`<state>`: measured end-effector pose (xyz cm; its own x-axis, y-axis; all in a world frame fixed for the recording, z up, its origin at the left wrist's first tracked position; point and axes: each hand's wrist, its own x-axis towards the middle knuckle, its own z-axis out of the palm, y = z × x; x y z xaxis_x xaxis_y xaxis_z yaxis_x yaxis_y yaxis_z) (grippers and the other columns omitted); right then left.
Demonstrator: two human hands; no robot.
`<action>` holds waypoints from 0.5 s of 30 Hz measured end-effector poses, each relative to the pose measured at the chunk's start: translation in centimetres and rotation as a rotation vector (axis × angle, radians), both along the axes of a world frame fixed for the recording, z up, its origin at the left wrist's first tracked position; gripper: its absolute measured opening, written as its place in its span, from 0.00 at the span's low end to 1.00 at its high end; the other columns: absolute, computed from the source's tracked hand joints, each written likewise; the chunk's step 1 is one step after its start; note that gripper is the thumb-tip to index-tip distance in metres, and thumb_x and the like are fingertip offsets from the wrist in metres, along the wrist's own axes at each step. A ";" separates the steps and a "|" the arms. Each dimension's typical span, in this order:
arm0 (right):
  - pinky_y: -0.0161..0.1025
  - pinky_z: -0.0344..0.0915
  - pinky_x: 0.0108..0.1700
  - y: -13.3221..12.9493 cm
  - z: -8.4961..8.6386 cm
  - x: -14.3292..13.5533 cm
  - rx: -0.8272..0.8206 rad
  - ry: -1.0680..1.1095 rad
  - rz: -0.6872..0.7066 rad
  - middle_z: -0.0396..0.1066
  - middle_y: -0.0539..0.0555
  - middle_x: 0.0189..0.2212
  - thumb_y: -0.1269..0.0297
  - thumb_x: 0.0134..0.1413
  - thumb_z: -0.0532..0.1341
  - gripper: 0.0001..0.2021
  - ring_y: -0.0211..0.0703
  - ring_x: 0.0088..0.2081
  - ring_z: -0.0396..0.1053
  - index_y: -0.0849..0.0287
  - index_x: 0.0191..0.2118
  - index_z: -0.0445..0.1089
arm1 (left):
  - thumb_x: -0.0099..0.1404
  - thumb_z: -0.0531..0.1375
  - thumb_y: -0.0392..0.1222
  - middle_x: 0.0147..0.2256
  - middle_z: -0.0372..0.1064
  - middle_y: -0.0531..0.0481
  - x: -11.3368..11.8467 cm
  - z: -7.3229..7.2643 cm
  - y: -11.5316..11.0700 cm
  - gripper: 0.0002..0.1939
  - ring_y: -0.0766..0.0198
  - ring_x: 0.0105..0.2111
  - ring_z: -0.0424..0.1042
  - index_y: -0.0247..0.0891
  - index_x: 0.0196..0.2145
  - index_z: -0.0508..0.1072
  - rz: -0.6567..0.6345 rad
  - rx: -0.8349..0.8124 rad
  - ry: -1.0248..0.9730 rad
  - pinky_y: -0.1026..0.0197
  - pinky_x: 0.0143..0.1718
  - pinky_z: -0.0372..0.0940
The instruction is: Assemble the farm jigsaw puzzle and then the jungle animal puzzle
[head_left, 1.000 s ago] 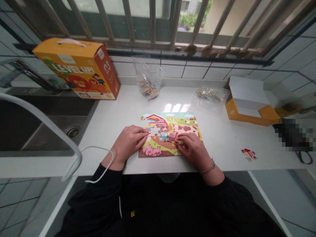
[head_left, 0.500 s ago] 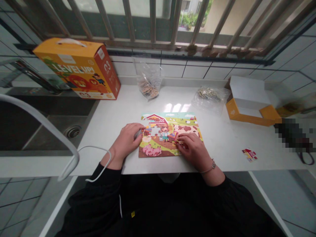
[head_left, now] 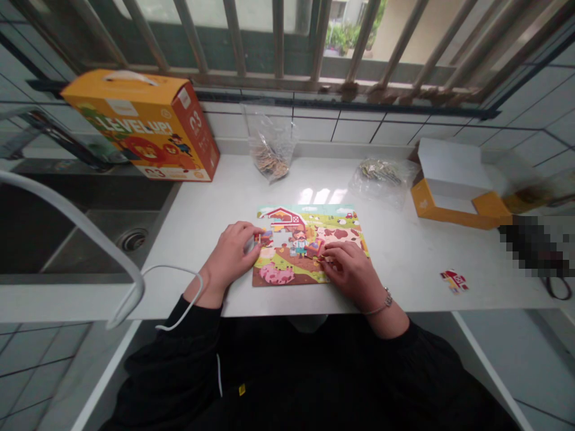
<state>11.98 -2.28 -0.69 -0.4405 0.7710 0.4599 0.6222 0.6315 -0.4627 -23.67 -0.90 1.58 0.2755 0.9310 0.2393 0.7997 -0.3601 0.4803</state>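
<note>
Bright farm puzzle [head_left: 311,232], gap left of centre, lay mid-desk, near side. Left hand [head_left: 236,248] and right hand [head_left: 348,266] curled at its sides; couldn't tell grip. White desk [head_left: 404,257], tiled wall [head_left: 313,127], barred window [head_left: 278,45] stood far.

Many-coloured puzzle [head_left: 311,242] on a white counter [head_left: 215,203]
Its print runs green, pink, red and pale blue with brown cow blotches; far left, an orange carton [head_left: 139,134] has white lettering.
</note>
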 end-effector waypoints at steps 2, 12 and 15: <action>0.57 0.75 0.54 0.0 0.0 0.0 0.003 0.001 0.001 0.82 0.59 0.50 0.68 0.71 0.68 0.03 0.56 0.51 0.77 0.52 0.47 0.77 | 0.74 0.63 0.41 0.54 0.74 0.43 0.0 0.0 0.0 0.16 0.48 0.56 0.73 0.45 0.57 0.79 -0.009 0.008 -0.008 0.41 0.61 0.69; 0.56 0.75 0.54 0.0 -0.1 0.0 0.006 -0.006 -0.006 0.82 0.59 0.50 0.67 0.71 0.68 0.02 0.56 0.51 0.78 0.53 0.46 0.77 | 0.77 0.62 0.41 0.59 0.77 0.45 -0.4 -0.8 0.0 0.13 0.48 0.60 0.74 0.49 0.54 0.83 -0.159 0.028 0.001 0.37 0.64 0.68; 0.56 0.75 0.55 0.0 0.0 0.0 0.009 -0.002 -0.006 0.82 0.59 0.49 0.67 0.70 0.68 0.03 0.56 0.51 0.78 0.52 0.46 0.78 | 0.78 0.62 0.40 0.59 0.77 0.44 -0.3 -0.8 0.0 0.14 0.48 0.59 0.75 0.51 0.55 0.84 -0.168 0.041 -0.011 0.38 0.62 0.69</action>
<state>12.00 -2.30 -0.72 -0.4367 0.7696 0.4658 0.6271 0.6317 -0.4558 -24.01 -0.88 0.79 0.4233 0.8617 0.2799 0.7218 -0.5075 0.4706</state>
